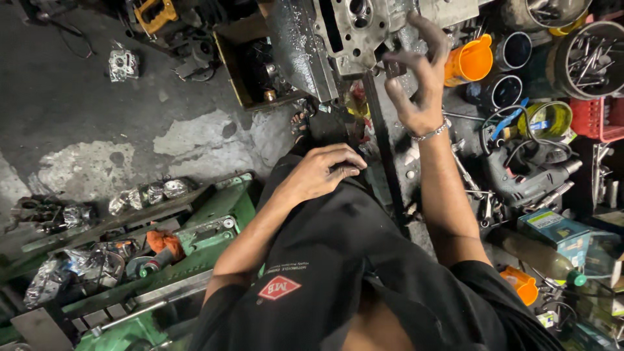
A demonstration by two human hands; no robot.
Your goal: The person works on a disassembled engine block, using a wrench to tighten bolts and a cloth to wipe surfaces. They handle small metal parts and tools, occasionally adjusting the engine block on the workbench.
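Note:
My right hand [419,78] is raised against a grey metal engine block [344,32] at the top centre. Its fingertips pinch the small head of a dark tool [392,65] at the block's lower edge. A long dark bar [383,149] runs down from there towards my leg; whether the two are joined I cannot tell. A silver bracelet sits on that wrist. My left hand [318,172] rests on my black-clad thigh with fingers loosely bent, holding nothing.
An orange plastic jug [469,62], round tins of nails [588,55], a red crate [601,117] and an electric drill [526,179] crowd the right. A green metal bench [214,214] with foil-wrapped parts lies left. An open box of parts [257,65] stands on the stained concrete floor.

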